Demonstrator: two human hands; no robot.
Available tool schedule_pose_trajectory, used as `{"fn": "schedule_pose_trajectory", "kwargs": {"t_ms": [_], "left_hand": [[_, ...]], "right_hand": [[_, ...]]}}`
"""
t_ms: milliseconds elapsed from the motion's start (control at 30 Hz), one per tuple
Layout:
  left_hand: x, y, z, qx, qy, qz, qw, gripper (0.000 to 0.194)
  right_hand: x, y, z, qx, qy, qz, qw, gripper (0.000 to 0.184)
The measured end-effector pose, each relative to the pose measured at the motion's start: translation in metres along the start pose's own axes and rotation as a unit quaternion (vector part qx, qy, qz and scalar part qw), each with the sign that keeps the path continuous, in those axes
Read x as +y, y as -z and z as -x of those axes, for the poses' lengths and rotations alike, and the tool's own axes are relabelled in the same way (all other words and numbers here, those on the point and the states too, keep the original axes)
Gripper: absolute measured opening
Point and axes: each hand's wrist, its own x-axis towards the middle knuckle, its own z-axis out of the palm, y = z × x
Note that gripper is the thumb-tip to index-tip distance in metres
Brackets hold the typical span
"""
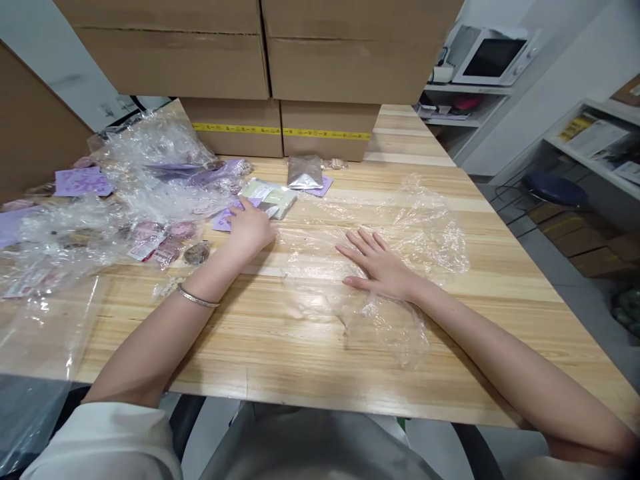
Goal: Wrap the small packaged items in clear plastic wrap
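My left hand (251,225) is at a purple printed card (223,221), its fingers curled over it; the thumb is hidden. Just past the fingers, a pale green packet (280,197) and a small silvery piece (270,209) lie against the card. My right hand (383,267) lies palm down with fingers spread on a crumpled clear plastic sheet or bag (320,267). This thin film extends across the table around the right hand and up to its far right. A round wrapped brown item (197,253) lies beside my left forearm.
A heap of clear plastic packaging (165,180) with pink packets (167,250) and purple cards (83,181) covers the table's left side. Stacked cardboard boxes (330,67) stand at the back. Before them lie a silver-brown pouch (305,172) and a striped wrapped item (335,163).
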Motion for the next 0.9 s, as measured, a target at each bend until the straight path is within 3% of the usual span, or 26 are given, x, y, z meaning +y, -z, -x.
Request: {"fn": "schedule_pose_trajectory", "kwargs": {"t_ms": [200, 300, 433, 567, 667, 767, 900], "left_hand": [[-0.011, 0.000, -0.004, 0.069, -0.037, -0.078, 0.994, 0.048], [-0.018, 0.006, -0.005, 0.091, -0.055, -0.105, 0.989, 0.046], [-0.038, 0.016, -0.011, 0.026, -0.108, -0.135, 0.985, 0.054], [-0.062, 0.020, -0.026, -0.079, -0.146, -0.108, 0.980, 0.079], [-0.069, 0.018, -0.031, -0.106, -0.155, -0.099, 0.977, 0.089], [-0.060, 0.016, -0.027, -0.063, -0.150, -0.104, 0.981, 0.086], [-0.041, 0.010, -0.016, 0.021, -0.122, -0.141, 0.982, 0.059]], "right_hand": [[0.000, -0.001, 0.001, -0.002, 0.005, 0.021, 1.000, 0.076], [-0.001, -0.001, 0.001, -0.003, -0.005, 0.028, 1.000, 0.075], [-0.003, -0.001, 0.001, -0.006, -0.036, 0.037, 0.999, 0.077], [-0.003, -0.004, 0.001, 0.016, -0.069, 0.039, 0.997, 0.079], [-0.003, -0.006, 0.002, 0.024, -0.087, 0.041, 0.995, 0.081], [-0.002, -0.006, 0.003, 0.017, -0.091, 0.046, 0.995, 0.082], [-0.001, -0.007, 0.003, 0.019, -0.085, 0.054, 0.995, 0.081]]}}
